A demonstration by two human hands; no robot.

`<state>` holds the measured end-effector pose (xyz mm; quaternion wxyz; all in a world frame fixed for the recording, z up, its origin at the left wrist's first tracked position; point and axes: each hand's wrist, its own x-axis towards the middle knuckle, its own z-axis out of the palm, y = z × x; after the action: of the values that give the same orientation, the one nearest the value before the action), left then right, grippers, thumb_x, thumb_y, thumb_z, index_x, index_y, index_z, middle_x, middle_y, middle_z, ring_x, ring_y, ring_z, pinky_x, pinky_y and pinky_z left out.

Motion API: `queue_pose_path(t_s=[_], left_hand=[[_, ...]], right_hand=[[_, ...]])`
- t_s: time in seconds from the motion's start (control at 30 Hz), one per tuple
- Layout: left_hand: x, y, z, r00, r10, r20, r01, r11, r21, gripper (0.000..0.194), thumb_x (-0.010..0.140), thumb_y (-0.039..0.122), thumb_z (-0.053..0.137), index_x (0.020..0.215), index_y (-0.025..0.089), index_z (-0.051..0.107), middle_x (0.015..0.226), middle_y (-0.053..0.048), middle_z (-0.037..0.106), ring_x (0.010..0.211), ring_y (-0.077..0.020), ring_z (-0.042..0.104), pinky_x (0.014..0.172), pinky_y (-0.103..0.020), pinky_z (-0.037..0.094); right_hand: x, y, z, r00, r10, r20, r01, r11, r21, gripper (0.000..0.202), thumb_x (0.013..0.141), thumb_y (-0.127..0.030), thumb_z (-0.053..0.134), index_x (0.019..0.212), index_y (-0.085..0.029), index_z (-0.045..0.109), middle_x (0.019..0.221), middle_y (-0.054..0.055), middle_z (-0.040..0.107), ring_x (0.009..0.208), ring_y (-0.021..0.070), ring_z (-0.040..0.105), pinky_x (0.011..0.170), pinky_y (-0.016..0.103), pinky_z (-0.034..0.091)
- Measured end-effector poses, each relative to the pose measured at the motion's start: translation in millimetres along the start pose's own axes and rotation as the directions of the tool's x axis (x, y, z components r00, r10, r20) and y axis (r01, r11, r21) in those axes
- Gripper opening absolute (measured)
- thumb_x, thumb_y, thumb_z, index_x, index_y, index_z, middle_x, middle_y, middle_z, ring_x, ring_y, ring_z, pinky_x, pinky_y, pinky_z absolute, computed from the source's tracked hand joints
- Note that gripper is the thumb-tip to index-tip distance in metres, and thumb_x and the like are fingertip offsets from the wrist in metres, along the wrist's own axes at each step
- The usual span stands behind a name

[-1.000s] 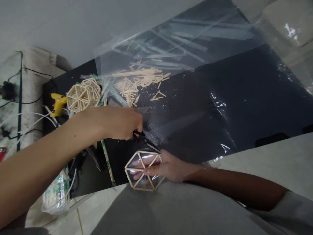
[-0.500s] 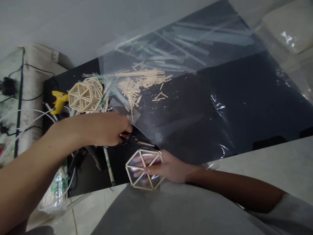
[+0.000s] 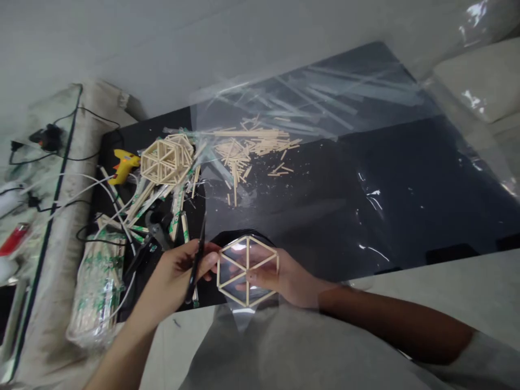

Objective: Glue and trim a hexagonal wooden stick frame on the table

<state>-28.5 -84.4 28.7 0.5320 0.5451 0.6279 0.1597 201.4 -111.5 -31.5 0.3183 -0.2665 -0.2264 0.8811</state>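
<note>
My right hand (image 3: pixel 294 279) is closed on a hexagonal wooden-stick frame (image 3: pixel 247 260) with spokes, thumb in front and fingers showing through the clear film on it. A pointed piece of clear film (image 3: pixel 242 319) sticks out below the frame's lower edge. In my left hand (image 3: pixel 174 273) are dark scissors (image 3: pixel 197 262), seen edge-on and tilted upward, away from the frame's spokes. The thumb and fingertips of that hand reach the frame's left corner; whether they pinch it I cannot tell.
A black board (image 3: pixel 406 179) lies under a large clear plastic sheet (image 3: pixel 325 206). Loose cut sticks (image 3: pixel 260 141) are scattered on it. Left of them are stacked hexagonal frames (image 3: pixel 164 160), a yellow glue gun (image 3: pixel 123 166), dark pliers-like cutters (image 3: pixel 157 230), bagged sticks (image 3: pixel 97 281) and cables.
My left hand has come down beside the frame, and the scissors now point upward instead of rightward. The frame has turned in my right hand. The camera view has shifted.
</note>
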Motion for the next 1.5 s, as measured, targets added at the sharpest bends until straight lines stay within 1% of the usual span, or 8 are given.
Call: queue_pose_path(t_s=[0.3,0.53,0.67,0.77,0.87,0.97,1.27,1.5], left_hand=[[5.4,-2.0,25.9,0.985,0.058,-0.163,-0.077,0.991,-0.11,0.029,0.078,0.045,0.08,0.075,0.018,0.07,0.058,0.003,0.06,0.052,-0.0106,0.052,0.049,-0.019,0.041],[1.1,-8.9,23.8,0.934,0.123,-0.335,-0.137,0.99,-0.017,0.023,0.085,0.038,0.074,0.074,0.019,0.069,0.058,0.003,0.064,0.051,-0.011,0.057,0.05,-0.02,0.045],[1.3,-9.4,28.4,0.92,0.147,-0.364,-0.15,0.989,0.02,0.02,0.086,0.037,0.073,0.076,0.02,0.07,0.06,0.002,0.066,0.053,-0.0119,0.06,0.052,-0.021,0.047],[1.2,-9.1,30.8,0.916,0.167,-0.365,-0.157,0.986,0.057,0.021,0.088,0.037,0.072,0.076,0.02,0.07,0.061,0.001,0.067,0.053,-0.0118,0.059,0.052,-0.021,0.046],[0.9,-9.6,31.1,0.917,0.19,-0.349,-0.172,0.982,0.083,0.022,0.088,0.036,0.072,0.074,0.02,0.069,0.061,0.002,0.067,0.054,-0.0114,0.058,0.052,-0.021,0.046],[1.5,-11.1,30.2,0.901,0.205,-0.382,-0.187,0.979,0.084,0.019,0.086,0.034,0.074,0.074,0.019,0.069,0.06,0.002,0.067,0.053,-0.0107,0.058,0.052,-0.02,0.045],[6.2,-18.3,22.3,0.883,0.229,-0.41,-0.218,0.973,0.074,0.016,0.083,0.031,0.077,0.074,0.019,0.072,0.057,0.004,0.065,0.05,-0.0093,0.057,0.049,-0.019,0.044],[8.1,-29.3,12.4,0.925,0.138,-0.355,-0.152,0.988,-0.012,0.02,0.085,0.038,0.079,0.078,0.02,0.071,0.06,0.005,0.064,0.051,-0.0093,0.057,0.05,-0.019,0.044]], right_hand=[[-3.8,-2.6,1.3,0.999,-0.054,0.006,0.054,0.984,-0.168,0.057,0.086,-0.042,0.083,0.136,-0.024,0.065,0.127,0.011,0.071,0.116,0.0271,0.069,0.105,0.05,0.052],[-20.1,8.9,-28.2,0.963,-0.268,-0.041,0.253,0.943,-0.217,0.128,0.054,-0.04,0.104,0.16,-0.036,0.033,0.145,0.013,0.057,0.134,0.0338,0.056,0.11,0.054,0.047],[-31.1,9.7,-38.7,0.935,-0.346,0.073,0.353,0.927,-0.126,0.12,0.064,-0.072,0.087,0.163,-0.033,0.032,0.152,0.016,0.052,0.138,0.0358,0.052,0.112,0.054,0.043],[-33.8,7.1,-37.9,0.945,-0.326,0.019,0.327,0.945,-0.027,0.106,0.072,-0.083,0.074,0.156,-0.025,0.047,0.146,0.018,0.059,0.134,0.0365,0.057,0.11,0.054,0.045],[-31.8,2.7,-32.6,0.957,-0.236,-0.17,0.226,0.971,-0.077,0.056,0.091,-0.062,0.071,0.129,-0.021,0.073,0.126,0.015,0.073,0.12,0.0318,0.068,0.107,0.051,0.05],[-28.3,-2.8,-28.0,0.917,-0.218,-0.334,0.182,0.974,-0.137,0.023,0.094,-0.042,0.075,0.106,-0.023,0.081,0.108,0.008,0.08,0.103,0.0242,0.075,0.1,0.045,0.057],[-29.5,-7.4,-26.9,0.895,-0.221,-0.387,0.197,0.975,-0.101,0.019,0.092,-0.042,0.077,0.094,-0.023,0.082,0.096,0.005,0.081,0.089,0.0199,0.078,0.089,0.038,0.063],[-31.4,-7.7,-25.5,0.898,-0.219,-0.381,0.182,0.974,-0.132,0.022,0.092,-0.043,0.077,0.092,-0.021,0.081,0.094,0.006,0.081,0.085,0.0188,0.078,0.085,0.037,0.064]])
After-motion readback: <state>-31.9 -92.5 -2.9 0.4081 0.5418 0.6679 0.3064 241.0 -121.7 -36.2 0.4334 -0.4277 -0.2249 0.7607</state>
